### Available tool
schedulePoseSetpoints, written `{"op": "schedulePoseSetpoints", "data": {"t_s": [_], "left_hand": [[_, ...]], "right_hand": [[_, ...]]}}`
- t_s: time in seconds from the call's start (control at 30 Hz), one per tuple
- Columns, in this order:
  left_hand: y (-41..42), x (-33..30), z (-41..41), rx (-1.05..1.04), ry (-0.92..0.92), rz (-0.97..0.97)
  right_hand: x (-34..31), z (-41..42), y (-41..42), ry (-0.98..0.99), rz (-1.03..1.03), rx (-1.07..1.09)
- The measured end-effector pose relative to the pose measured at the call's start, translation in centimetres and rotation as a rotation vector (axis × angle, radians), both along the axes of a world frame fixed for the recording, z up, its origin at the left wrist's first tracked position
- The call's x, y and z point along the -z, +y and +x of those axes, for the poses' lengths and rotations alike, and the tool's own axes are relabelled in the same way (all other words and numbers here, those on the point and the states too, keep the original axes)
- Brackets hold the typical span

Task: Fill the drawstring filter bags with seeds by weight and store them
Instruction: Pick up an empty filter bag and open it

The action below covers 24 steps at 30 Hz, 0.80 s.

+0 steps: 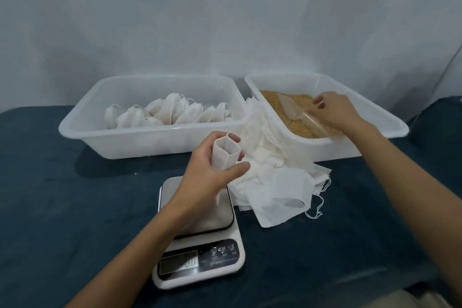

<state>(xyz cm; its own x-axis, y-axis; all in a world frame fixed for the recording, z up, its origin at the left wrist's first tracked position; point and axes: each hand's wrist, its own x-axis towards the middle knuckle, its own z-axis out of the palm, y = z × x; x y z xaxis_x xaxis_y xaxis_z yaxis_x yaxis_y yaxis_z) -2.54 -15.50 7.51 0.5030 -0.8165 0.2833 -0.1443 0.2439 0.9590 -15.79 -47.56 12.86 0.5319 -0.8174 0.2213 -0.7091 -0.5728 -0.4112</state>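
Dark-blue counter (pixel 75 195): left fingers (pixel 240 166) are curling round the open bag (pixel 226 155); right fingers (pixel 318 105), at two o'clock, are pinching the scoop (pixel 297 112).

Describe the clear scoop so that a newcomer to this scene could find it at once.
Find the right-hand white tub, the one holding golden seeds. The scoop lies on them, its handle held by the right hand. It alone is see-through plastic.

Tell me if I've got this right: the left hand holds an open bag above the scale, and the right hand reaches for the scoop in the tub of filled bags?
Not quite. The head view shows the right hand reaching for the scoop in the tub of seeds, not the tub of filled bags. The rest stands: the left hand holds an open bag above the scale.
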Motion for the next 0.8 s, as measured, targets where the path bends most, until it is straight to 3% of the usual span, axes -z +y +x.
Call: {"op": "schedulePoseSetpoints", "data": {"t_s": [0.1, 0.33, 0.8], "left_hand": [[0.0, -0.1, 0.7, -0.035, 0.019, -0.008], [0.0, 0.0, 1.3, -0.069, 0.010, 0.004], [0.0, -0.1, 1.3, -0.082, 0.012, 0.002]], "right_hand": [[2.0, 1.4, -3.0, 0.198, 0.005, 0.023], [3.2, 3.4, -5.2, 0.395, -0.064, 0.042], [2.6, -0.4, -6.2, 0.609, -0.134, 0.044]]}}
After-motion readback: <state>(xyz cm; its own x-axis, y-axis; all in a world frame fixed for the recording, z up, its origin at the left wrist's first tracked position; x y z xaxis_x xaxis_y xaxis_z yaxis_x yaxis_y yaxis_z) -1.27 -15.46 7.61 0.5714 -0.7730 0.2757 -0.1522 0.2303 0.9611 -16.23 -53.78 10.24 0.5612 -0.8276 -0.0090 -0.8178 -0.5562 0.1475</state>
